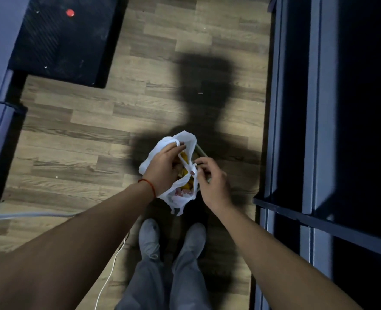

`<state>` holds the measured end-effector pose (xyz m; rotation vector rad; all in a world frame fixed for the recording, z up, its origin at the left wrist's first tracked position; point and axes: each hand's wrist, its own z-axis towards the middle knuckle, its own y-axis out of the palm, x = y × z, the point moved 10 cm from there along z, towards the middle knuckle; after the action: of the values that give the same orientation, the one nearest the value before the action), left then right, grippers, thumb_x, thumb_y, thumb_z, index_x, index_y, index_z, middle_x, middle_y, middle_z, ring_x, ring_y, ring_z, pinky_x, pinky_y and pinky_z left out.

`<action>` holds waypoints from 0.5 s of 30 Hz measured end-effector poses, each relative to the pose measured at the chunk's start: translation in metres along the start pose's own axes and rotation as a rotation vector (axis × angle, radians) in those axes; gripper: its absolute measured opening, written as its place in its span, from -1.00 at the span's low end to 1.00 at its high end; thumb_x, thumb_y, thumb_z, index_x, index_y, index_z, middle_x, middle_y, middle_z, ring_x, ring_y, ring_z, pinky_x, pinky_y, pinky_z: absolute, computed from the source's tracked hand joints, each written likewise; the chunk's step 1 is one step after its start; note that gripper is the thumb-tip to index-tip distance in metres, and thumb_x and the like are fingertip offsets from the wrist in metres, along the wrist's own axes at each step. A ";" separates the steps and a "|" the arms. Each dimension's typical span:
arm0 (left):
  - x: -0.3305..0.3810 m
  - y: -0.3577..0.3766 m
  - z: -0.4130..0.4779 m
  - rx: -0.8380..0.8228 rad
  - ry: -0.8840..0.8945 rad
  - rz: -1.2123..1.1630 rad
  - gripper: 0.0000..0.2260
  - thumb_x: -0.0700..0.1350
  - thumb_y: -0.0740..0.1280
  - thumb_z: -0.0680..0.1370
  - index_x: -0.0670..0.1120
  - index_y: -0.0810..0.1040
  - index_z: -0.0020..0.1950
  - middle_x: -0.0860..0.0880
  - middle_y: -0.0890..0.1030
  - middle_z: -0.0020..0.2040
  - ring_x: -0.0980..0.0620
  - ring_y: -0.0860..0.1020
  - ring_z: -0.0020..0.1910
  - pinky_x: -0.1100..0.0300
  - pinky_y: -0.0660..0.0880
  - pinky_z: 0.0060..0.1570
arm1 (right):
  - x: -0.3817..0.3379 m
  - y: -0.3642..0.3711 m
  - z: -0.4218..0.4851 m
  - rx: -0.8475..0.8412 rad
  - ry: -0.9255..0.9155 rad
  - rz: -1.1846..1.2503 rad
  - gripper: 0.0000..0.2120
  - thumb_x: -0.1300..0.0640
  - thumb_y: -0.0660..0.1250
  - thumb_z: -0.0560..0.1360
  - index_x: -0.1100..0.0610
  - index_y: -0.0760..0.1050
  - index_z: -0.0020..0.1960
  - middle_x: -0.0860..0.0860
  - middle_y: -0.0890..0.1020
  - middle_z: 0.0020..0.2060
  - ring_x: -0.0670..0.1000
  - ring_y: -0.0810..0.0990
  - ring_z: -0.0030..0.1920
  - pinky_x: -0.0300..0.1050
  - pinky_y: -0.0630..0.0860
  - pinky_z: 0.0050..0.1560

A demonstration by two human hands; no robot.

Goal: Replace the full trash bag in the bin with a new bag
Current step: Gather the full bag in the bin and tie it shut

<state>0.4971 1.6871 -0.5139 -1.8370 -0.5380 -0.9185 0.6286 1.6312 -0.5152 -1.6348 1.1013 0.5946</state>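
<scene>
I am standing over the bag (170, 173), which sits on the floor (84, 135) just past my shoes (149, 237), in the dark of my own shadow. It is white and thin, and I can see yellow and pink trash through its open top. A bit of the bin (201, 151) peeks out on the far right side of the bag, so I think the bag sits in the bin, but most of the bin is hidden. My left hand (162, 167) lies on the left side of the bag with its fingers curled over the rim and one handle loop. My right hand (214, 182) is at the right side, and its fingertips pinch a thin strip of the bag; I cannot tell how tight. I think I am gathering the top to lift the bag out. The bag is very full, so trash could spill if I pull one side up faster than the other. The plastic is thin, so a hard tug on that small strip could rip it. The bin might come up with the bag if it sticks. It is dim here, so I could miss a handle. A white cord (109, 276) lies on the floor near my left foot, and I could trip on it when I carry the bag away.
</scene>
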 end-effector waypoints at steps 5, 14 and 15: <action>-0.021 -0.014 0.009 0.198 -0.211 -0.106 -0.71 -0.28 0.35 0.51 -0.15 0.57 0.23 -0.08 0.64 0.06 0.02 0.61 -0.02 0.43 0.47 -0.03 | 0.016 0.014 0.012 -0.083 0.167 0.143 -0.64 0.24 0.24 0.57 -0.05 0.40 0.31 -0.04 0.63 -0.05 -0.06 0.61 0.00 0.03 0.61 0.05; -0.020 0.018 0.020 -0.065 -0.249 -0.350 -0.75 -0.12 0.26 0.59 0.03 0.54 0.25 -0.15 0.69 -0.09 -0.05 0.65 -0.17 -0.06 0.60 -0.06 | 0.031 0.026 0.033 -0.104 0.331 0.297 -0.79 0.19 0.37 0.51 0.04 0.48 0.12 0.02 0.67 -0.02 0.01 0.66 0.03 -0.10 0.62 0.00; -0.023 0.018 0.018 -0.058 -0.242 -0.383 -0.69 -0.12 0.24 0.59 0.11 0.47 0.32 -0.16 0.68 -0.10 -0.08 0.66 -0.16 -0.05 0.60 -0.08 | 0.031 0.023 0.036 -0.097 0.325 0.275 -0.83 0.19 0.37 0.51 0.06 0.50 0.09 0.03 0.68 -0.04 0.01 0.67 0.00 -0.14 0.61 -0.03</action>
<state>0.5017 1.6966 -0.5468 -1.9466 -1.0504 -0.9717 0.6275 1.6519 -0.5637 -1.7159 1.5744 0.5770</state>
